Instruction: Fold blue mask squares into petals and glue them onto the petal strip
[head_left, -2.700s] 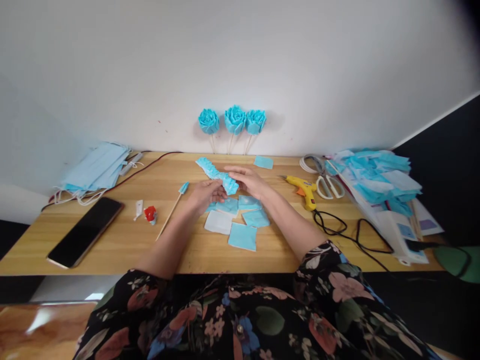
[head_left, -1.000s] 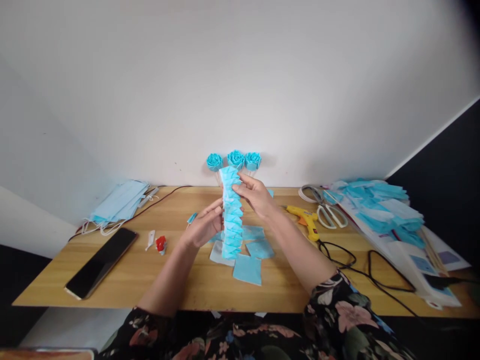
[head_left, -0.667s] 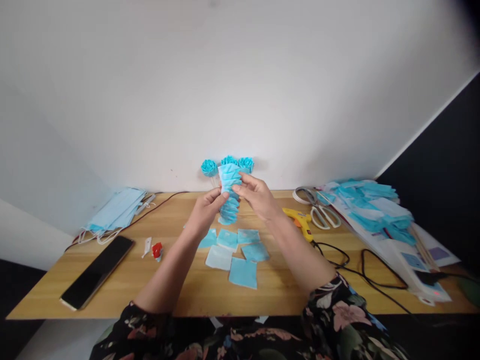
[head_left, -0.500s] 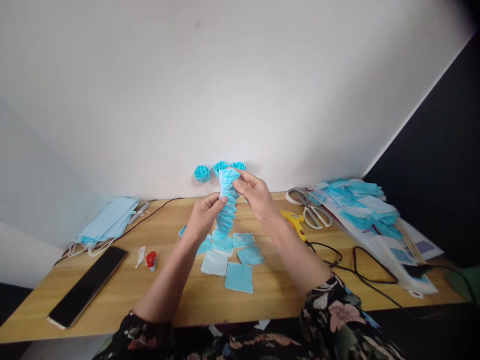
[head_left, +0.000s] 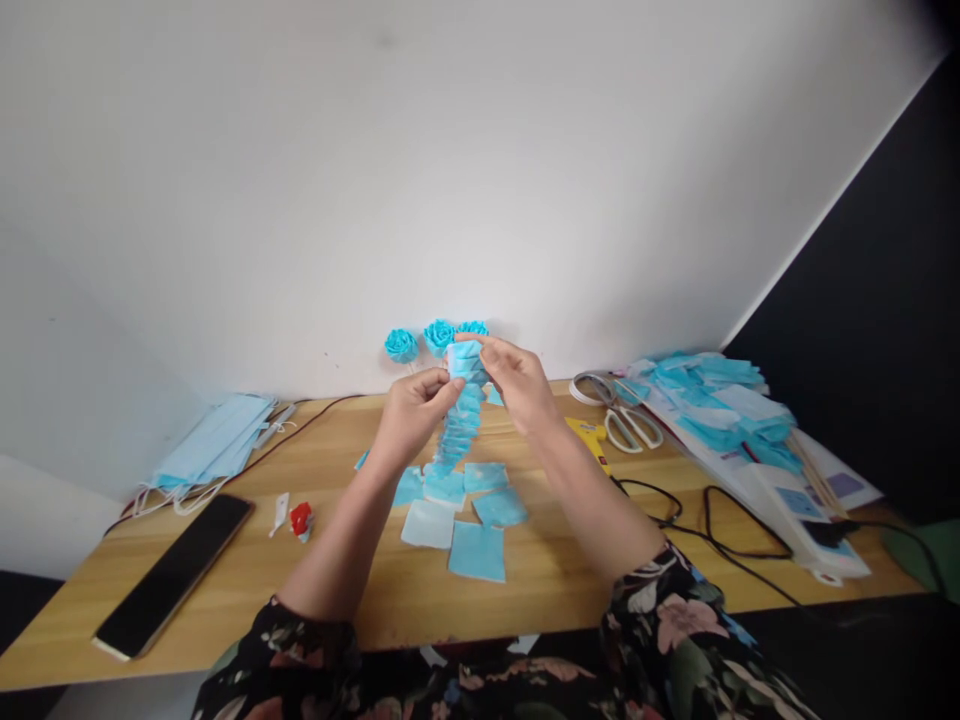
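Note:
A long pleated blue strip (head_left: 459, 430) hangs between my hands above the table. My left hand (head_left: 416, 408) pinches its left edge near the top, thumb pointing right. The fingers of my right hand (head_left: 517, 380) close on the strip's upper right corner. Below the strip's lower end lie several cut blue squares (head_left: 478, 552), one of them paler (head_left: 428, 524). Behind my hands stand blue fabric roses (head_left: 401, 345) against the wall.
A phone (head_left: 176, 575), blue masks (head_left: 217, 440) and a red scrap (head_left: 301, 520) lie left. At right are a yellow glue gun (head_left: 590, 440), scissors (head_left: 634, 430), black cable (head_left: 720, 545), a blue fabric pile (head_left: 720, 400) and a white power strip (head_left: 806, 530).
My left hand has moved slightly up and right, nearer the strip's top. The strip's upper part has shifted right, and my right hand's fingers have changed position on it.

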